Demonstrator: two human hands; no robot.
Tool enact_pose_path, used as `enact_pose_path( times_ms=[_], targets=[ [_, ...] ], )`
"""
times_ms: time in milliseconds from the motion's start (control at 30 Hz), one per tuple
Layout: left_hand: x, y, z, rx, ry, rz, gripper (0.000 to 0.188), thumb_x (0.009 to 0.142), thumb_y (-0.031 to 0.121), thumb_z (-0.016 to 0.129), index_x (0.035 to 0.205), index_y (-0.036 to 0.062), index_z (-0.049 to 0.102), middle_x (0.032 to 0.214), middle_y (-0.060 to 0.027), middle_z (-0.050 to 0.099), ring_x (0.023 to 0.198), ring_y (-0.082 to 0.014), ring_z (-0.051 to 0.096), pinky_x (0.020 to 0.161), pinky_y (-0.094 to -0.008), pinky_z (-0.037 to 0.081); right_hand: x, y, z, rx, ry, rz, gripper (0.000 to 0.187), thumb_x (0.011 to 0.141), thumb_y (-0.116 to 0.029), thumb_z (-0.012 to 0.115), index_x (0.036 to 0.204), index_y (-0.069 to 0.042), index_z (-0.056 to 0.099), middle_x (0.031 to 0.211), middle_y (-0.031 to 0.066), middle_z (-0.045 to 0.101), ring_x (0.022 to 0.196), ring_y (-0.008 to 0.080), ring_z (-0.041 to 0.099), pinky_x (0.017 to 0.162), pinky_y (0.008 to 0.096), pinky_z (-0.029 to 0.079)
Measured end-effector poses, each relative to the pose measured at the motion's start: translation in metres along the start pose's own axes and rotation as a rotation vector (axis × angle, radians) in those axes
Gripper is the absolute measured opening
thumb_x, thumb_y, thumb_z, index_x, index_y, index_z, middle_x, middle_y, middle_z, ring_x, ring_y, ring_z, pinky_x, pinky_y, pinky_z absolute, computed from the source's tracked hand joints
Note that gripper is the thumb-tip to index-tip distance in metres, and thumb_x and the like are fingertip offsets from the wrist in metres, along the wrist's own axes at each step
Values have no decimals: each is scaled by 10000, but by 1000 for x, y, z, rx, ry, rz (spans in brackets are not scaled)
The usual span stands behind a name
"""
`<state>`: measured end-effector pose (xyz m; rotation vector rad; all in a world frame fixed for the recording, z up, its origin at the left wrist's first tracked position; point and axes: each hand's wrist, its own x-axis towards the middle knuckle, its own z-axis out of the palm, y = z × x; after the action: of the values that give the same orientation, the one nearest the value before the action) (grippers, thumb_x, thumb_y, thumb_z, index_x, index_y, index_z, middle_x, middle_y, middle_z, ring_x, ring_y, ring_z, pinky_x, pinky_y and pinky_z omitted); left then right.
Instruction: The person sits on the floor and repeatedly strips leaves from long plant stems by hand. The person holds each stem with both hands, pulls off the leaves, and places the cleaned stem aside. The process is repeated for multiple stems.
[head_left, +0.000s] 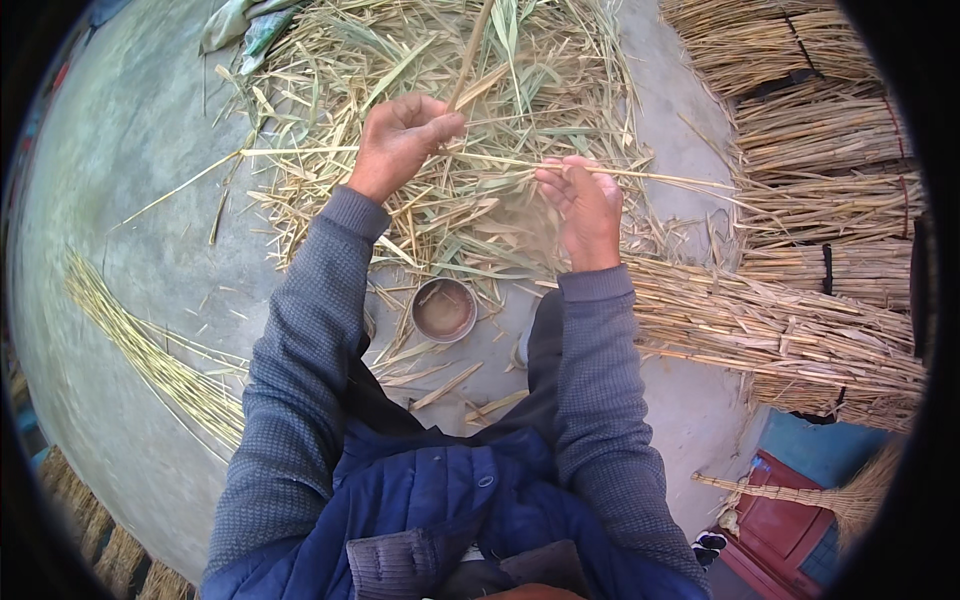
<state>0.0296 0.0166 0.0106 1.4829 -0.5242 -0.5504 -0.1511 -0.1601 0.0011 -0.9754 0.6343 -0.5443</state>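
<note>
A long, thin reed stalk [648,176] runs crosswise in front of me, over a heap of stripped leaves. My left hand [403,138] is closed on it, thumb against fingers. From the same hand a brown stick-like piece [470,52] points up and away; whether it is a stick or a stiff husk I cannot tell. Farther right, my right hand [585,208] has the stalk pinched between thumb and fingers, palm partly turned up. The stalk's thin end reaches past it toward the bundles. Beneath the hands lie dry and green leaves [330,75].
A small round bowl [444,338] stands on the floor between my legs. Tied reed bundles [810,140] line the right side, and a loose bundle [780,320] lies nearer. Peeled yellowish stalks [150,350] are at left. A broom [790,493] lies by a red panel [785,535] at lower right.
</note>
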Motion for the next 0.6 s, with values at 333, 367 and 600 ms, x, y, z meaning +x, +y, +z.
enact_pose_path(
  times_ms=[333,367,600],
  targets=[
    [8,5,-64,1208,310,318,332,830,350,780,990,76,682,830,-25,703,782,-173,585,741,-351,418,3,-4,-12,-88,-9,-46,158,941,-69,601,1075,-3,549,991,166,685,829,220,721,719,279,592],
    [5,2,-55,1259,245,316,362,829,406,754,1003,96,688,847,-36,693,859,-213,573,767,-361,373,3,-3,-9,-81,-8,-31,163,940,-69,602,1078,-2,547,993,167,684,833,221,720,721,280,592],
    [-7,-3,-5,668,-309,240,281,849,339,740,832,60,701,697,-90,670,634,-273,627,594,-395,460,4,-1,2,-6,-22,-22,188,921,-48,596,1098,4,559,999,155,684,876,242,714,763,311,587]
  ],
)
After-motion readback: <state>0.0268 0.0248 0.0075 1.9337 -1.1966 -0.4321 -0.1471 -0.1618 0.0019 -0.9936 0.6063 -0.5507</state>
